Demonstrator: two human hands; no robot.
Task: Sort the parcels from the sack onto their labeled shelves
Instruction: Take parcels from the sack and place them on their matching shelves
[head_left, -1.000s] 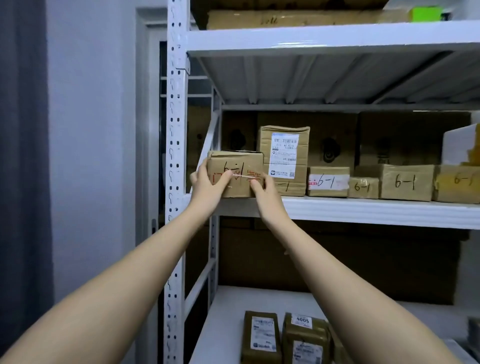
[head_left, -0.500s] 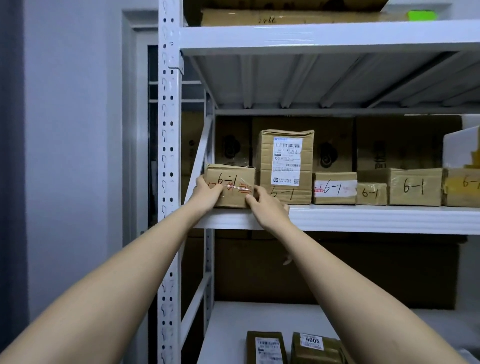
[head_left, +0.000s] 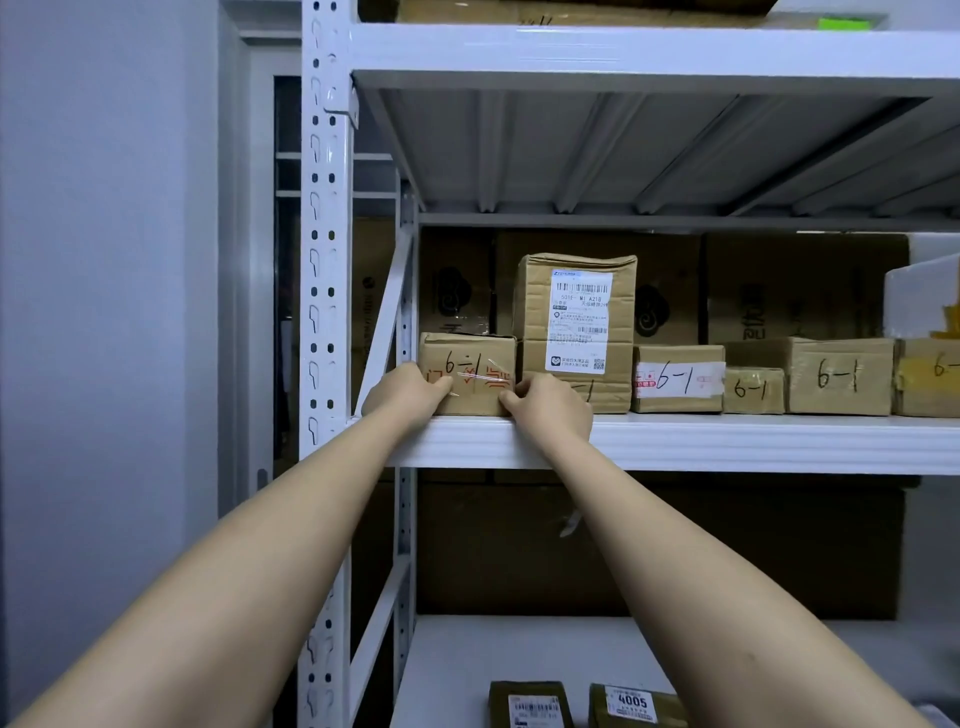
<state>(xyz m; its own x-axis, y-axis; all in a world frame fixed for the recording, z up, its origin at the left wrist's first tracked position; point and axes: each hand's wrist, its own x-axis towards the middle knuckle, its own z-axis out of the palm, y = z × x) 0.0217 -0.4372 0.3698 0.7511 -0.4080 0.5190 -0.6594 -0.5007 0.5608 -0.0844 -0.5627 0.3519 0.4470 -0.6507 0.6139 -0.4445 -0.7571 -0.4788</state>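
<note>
Now down flat on the middle shelf (head_left: 675, 441) at mid-left of the frame, no longer lifted: small 6-1 box (head_left: 467, 371), left hand (head_left: 408, 392) and right hand (head_left: 545, 408) gripping its front corners, so nearly sorted.

A pale grey-blue wall (head_left: 104, 312) fills the nine o'clock side, and beside it a white door frame (head_left: 249, 260) stands just behind the rack's perforated white upright (head_left: 324, 260), which runs from twelve down to six o'clock. The white metal rack (head_left: 727, 441) spreads toward three o'clock, the ribbed underside of its upper board (head_left: 649, 150) catching soft, even light at twelve to one o'clock. Flat brown cardboard sheets (head_left: 779, 291) line the back of the rack from the centre toward three o'clock, and a slanted white brace (head_left: 387, 312) crosses its side just left of centre.
</note>
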